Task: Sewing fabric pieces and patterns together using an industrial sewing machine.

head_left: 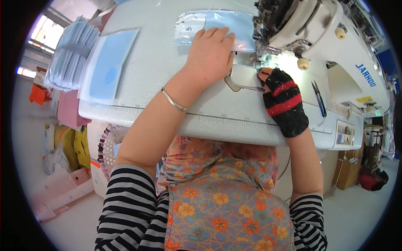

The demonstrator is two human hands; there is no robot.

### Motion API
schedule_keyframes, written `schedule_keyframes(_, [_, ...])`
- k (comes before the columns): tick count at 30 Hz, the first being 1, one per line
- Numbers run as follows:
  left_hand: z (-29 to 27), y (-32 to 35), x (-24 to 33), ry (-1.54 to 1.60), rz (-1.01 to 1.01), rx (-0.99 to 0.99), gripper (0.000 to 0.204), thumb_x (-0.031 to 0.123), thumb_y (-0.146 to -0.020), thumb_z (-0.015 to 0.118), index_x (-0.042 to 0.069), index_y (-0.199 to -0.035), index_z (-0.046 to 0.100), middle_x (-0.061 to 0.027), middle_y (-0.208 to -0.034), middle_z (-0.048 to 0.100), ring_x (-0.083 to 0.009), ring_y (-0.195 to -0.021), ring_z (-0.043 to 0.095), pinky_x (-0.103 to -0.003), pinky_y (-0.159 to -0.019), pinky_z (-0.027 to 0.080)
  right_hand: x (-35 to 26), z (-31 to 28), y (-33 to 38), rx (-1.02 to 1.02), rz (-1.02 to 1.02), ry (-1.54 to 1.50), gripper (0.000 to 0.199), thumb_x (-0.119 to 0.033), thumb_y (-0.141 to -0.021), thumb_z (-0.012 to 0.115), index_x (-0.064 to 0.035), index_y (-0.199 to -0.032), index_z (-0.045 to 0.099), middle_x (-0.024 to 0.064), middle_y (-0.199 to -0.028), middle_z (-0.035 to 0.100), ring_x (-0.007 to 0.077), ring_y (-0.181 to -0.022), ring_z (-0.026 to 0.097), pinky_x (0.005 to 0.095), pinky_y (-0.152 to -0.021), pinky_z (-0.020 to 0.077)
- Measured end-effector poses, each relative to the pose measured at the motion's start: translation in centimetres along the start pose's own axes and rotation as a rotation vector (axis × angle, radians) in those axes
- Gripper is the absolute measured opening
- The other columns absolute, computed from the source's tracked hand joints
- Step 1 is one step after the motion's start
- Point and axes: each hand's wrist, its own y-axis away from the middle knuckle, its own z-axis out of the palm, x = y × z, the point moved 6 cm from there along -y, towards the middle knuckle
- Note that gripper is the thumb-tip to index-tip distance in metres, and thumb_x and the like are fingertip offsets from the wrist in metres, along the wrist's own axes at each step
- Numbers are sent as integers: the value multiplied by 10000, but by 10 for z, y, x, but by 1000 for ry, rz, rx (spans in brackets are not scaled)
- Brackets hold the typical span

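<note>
A stack of blue pieces [109, 67] lies left, while the left hand [209, 52] presses flat, fingers spread, on the blue fabric piece [217, 23] running sideways into the sewing machine [310, 29], the gloved right hand [281, 92] pinching at the needle plate [245, 77].

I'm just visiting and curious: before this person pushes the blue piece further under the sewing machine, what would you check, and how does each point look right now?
1. Left hand flat on the blue fabric piece: ok.
2. Right hand, in a black and red fingerless glove, beside the needle area: ok.
3. Fingertips apart from the needle: cannot tell, the machine head hides it.
4. Fabric edge lined up with the presser foot: cannot tell.
5. Scissors lying aside on the table: ok.
</note>
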Motion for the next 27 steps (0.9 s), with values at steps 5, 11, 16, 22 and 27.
schedule_keyframes(5, [4,4,-28,-13,-119,-235,244,88,-750,636,68,-989,676,-77,-974,647,-269,-931,624,-394,-811,515,-6,-5,2,37,-5,30,304,34,-818,546,-64,-1067,690,132,-1113,656,325,-1054,612,396,-953,490])
schedule_keyframes(11, [-52,30,-35,-139,-204,-228,262,9,-711,627,86,-951,699,-71,-935,633,-250,-870,615,-367,-714,531,-3,1,3,40,12,-47,276,19,-838,545,-66,-1050,700,138,-1100,660,329,-1054,611,389,-960,479])
schedule_keyframes(16, [-194,164,-18,-210,-307,-57,578,-49,-654,652,110,-1209,677,-56,-946,600,-184,-655,545,-307,-569,462,19,11,6,-7,66,-108,221,-65,-918,533,-63,-1068,695,120,-1182,658,280,-1112,606,380,-984,457])
schedule_keyframes(22, [-268,391,-64,-474,-978,-391,575,-49,-757,569,113,-1308,581,-146,-1180,541,-339,-969,605,-423,-799,526,74,15,9,-79,-45,20,270,-51,-958,495,-64,-1169,663,111,-1222,638,267,-1148,586,356,-1012,438])
schedule_keyframes(27, [-254,514,-81,-633,-1426,-671,594,19,-806,512,152,-1383,464,-168,-1299,513,-394,-1010,625,-479,-811,541,91,29,8,-137,-56,112,306,-24,-949,484,-58,-1212,637,114,-1276,609,275,-1183,564,364,-1038,418])
